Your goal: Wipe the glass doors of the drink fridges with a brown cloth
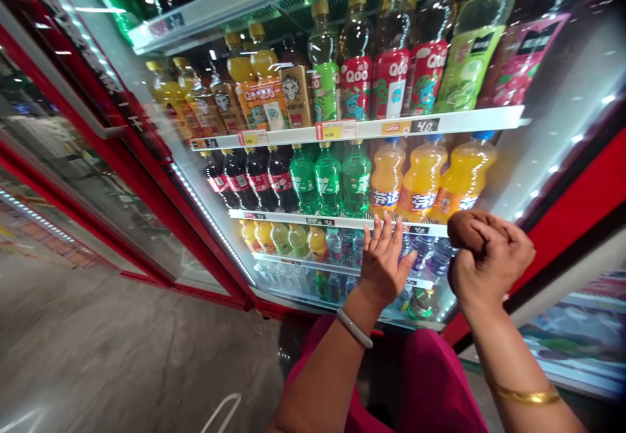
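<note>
My left hand [384,260] is raised in front of the cooler, its fingers spread, with its fingertips at the shelf edge [337,220] below the orange soda bottles [423,175]. Whether the fingertips touch that edge I cannot tell. Nothing is held in it. To its right, my right hand [489,250] is closed, fingers curled, near the right end of the same shelf and the cooler's red frame. What lies inside its curled fingers, if anything, is hidden. Green soda bottles [328,180] stand left of the orange ones.
Red-labelled Qoo bottles [391,79] and other juices fill the shelf above. Dark cola bottles [257,175] stand at the left of the middle shelf, with small bottles [281,238] below. The red door frame [147,205] slants down the left, over a grey floor [117,342].
</note>
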Available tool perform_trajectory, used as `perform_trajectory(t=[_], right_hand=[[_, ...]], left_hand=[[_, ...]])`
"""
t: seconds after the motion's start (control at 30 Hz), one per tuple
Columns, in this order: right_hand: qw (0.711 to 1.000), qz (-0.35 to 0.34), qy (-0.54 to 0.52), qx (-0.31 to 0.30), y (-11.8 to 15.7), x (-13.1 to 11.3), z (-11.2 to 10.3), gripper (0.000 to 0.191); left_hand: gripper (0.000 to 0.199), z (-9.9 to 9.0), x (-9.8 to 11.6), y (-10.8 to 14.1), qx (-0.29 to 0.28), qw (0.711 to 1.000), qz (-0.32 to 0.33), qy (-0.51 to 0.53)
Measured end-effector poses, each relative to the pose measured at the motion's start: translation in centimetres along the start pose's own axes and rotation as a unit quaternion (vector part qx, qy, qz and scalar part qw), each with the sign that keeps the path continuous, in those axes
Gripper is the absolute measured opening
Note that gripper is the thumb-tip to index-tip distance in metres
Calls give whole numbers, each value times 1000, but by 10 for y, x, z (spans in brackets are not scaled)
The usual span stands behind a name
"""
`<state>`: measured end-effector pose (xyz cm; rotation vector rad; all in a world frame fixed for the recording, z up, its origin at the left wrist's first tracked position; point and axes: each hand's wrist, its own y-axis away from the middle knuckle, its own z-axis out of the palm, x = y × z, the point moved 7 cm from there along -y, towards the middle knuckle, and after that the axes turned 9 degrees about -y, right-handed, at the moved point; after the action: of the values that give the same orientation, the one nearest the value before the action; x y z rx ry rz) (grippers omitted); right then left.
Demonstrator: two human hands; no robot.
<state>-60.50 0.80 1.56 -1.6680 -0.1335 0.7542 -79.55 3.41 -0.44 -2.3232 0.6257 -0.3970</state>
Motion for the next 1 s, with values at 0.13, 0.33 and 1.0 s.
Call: perform_trajectory(t=[0.13,0.33,1.0], right_hand=[[998,-36,17,-41,2,-20,14,51],[991,-75,-14,-105,33,1,6,46],[999,16,32,19,0,46,-31,62]], left_hand=[[71,11,9,-2,-38,999,13,14],[75,23,22,-5,-69,997,33,13],[82,30,42,-20,-2,994,61,-86]])
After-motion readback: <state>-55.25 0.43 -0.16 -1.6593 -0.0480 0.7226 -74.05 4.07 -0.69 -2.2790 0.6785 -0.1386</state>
